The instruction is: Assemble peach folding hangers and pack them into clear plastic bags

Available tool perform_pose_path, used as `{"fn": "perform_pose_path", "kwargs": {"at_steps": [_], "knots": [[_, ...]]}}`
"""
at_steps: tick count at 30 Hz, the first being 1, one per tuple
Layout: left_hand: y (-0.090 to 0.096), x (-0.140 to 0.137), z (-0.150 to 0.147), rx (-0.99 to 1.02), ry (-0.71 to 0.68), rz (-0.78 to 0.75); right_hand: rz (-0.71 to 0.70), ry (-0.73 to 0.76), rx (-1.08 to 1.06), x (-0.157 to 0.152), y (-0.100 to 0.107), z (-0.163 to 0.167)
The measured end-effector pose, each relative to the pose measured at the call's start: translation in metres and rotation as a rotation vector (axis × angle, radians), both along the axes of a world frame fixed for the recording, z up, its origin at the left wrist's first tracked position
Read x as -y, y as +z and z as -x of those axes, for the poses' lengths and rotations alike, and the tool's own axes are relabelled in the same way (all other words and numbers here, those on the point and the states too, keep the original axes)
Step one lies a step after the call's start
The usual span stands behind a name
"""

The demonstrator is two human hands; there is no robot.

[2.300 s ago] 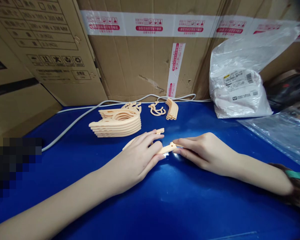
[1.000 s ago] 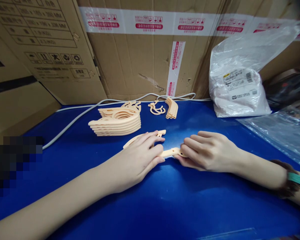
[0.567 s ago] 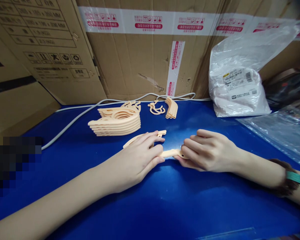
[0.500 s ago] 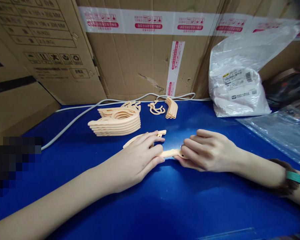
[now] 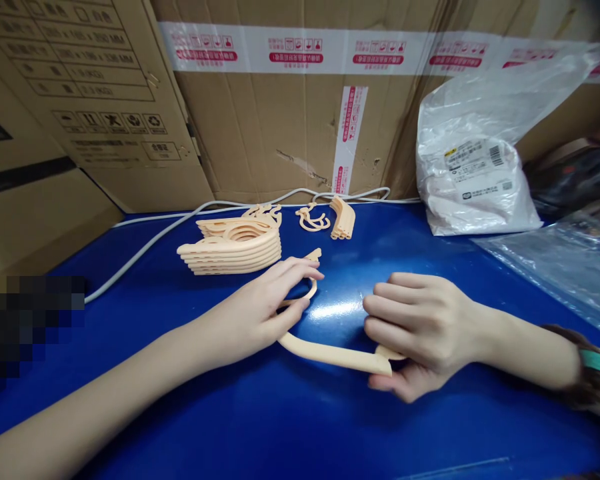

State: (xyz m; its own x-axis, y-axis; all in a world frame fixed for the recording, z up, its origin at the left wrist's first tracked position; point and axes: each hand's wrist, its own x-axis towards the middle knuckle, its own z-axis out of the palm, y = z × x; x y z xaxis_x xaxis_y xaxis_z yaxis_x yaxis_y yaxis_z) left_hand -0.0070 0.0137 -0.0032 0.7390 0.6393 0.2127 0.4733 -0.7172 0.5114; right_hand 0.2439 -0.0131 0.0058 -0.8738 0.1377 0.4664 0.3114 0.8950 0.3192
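Observation:
A beige plastic folding hanger (image 5: pixel 335 355) is between my hands, low over the blue tabletop. My left hand (image 5: pixel 273 293) is closed around its left part, with a curved loop and a short flat piece showing past the fingers. My right hand (image 5: pixel 420 327) grips the right end of the long curved arm, thumb beneath and fingers folded over it. A second light piece pokes out beside that thumb; how it joins the arm is hidden. Behind my left hand lies a neat stack of folded beige hangers (image 5: pixel 230 250).
Beige hooks (image 5: pixel 313 217) and several curved arm pieces (image 5: pixel 343 217) lie at the back. A grey-white cable (image 5: pixel 145 248) runs along the left and rear. Cardboard boxes (image 5: pixel 280 120) wall the back. A white plastic bag (image 5: pixel 475 173) stands right, near clear plastic film (image 5: pixel 555 267).
The long arm has swung toward me and now shows between my hands. My right hand has moved slightly right and nearer; my left hand has shifted left.

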Motion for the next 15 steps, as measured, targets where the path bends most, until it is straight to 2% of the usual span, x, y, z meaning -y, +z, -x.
{"fn": "perform_pose_path", "kwargs": {"at_steps": [5,8,15], "knots": [[-0.003,-0.001,0.000,0.051,0.040,-0.005,0.128,-0.030,0.054,-0.006,0.001,-0.001],[-0.003,0.001,0.000,0.070,0.062,-0.009,0.152,-0.054,0.076,-0.009,0.003,-0.002],[-0.004,0.001,0.000,0.065,0.052,-0.038,-0.010,-0.186,0.119,-0.013,0.013,-0.010]]}}
